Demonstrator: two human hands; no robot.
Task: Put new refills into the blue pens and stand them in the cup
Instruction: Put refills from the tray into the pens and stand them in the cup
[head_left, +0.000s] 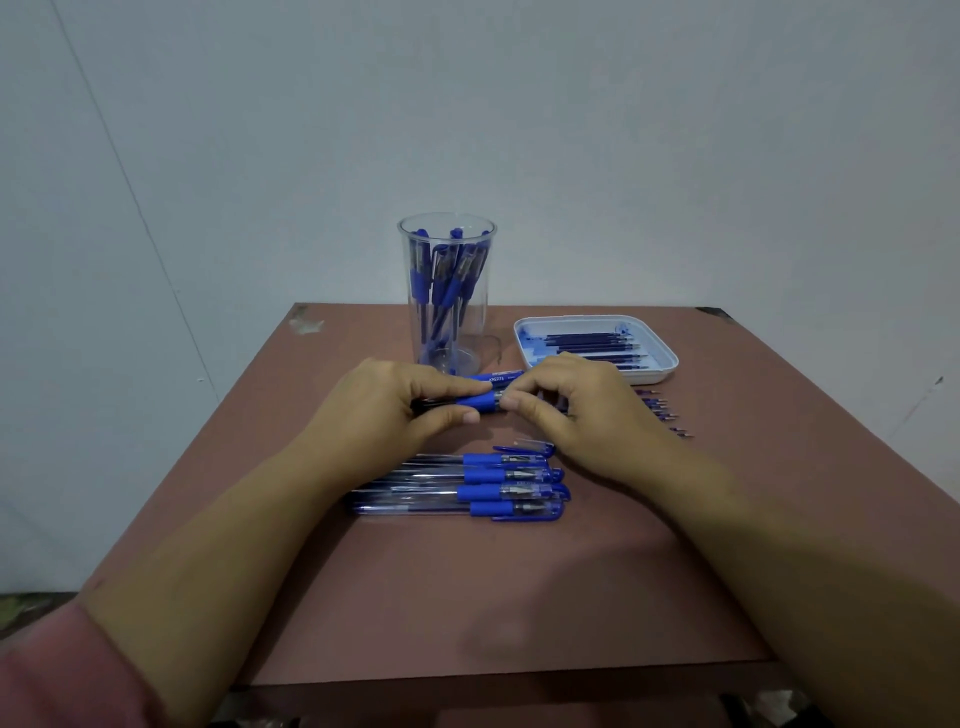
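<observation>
Fingers (452, 387) of left hand (395, 402), right hand (576, 408) pinching one blue pen (480, 401); beyond: cup (448, 317) holding pens (441, 283), tray (669, 358) holding refills (592, 340).

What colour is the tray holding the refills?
The tray is white with blue smears, seen in the head view.

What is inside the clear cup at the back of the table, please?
Several blue pens stand leaning inside the clear cup. They overlap, so their exact number cannot be told, nor whether anything else lies beneath them.
</observation>
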